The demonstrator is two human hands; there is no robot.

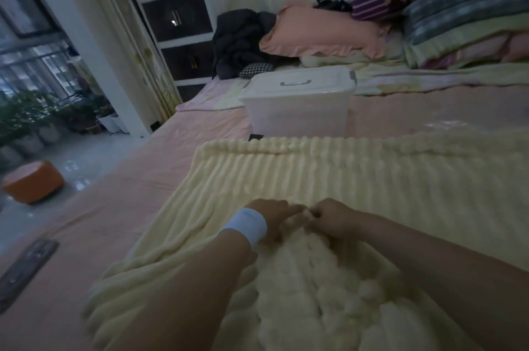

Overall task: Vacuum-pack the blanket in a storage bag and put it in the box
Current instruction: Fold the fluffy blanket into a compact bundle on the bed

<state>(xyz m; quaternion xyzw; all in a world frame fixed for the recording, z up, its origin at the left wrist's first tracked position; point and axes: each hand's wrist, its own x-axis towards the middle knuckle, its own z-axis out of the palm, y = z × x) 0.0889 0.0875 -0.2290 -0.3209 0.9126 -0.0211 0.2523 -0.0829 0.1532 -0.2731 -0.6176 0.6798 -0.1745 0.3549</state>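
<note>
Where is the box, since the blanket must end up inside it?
Head view: the lidded box sits centrally on the bed, just beyond the blanket's far edge, before the pink pillow.

Head view looks forward and down across the bed (120,196) (close above it).

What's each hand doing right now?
Left hand: grips a bunched fold of the cream blanket.
Right hand: fingers curled, pinches the same fold.

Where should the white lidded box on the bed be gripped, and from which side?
Probably the grey handle centred on the lid of the box, approached from above: it sits upright with nothing on top. The lid looks shut, with a grey latch at its right end.
</note>
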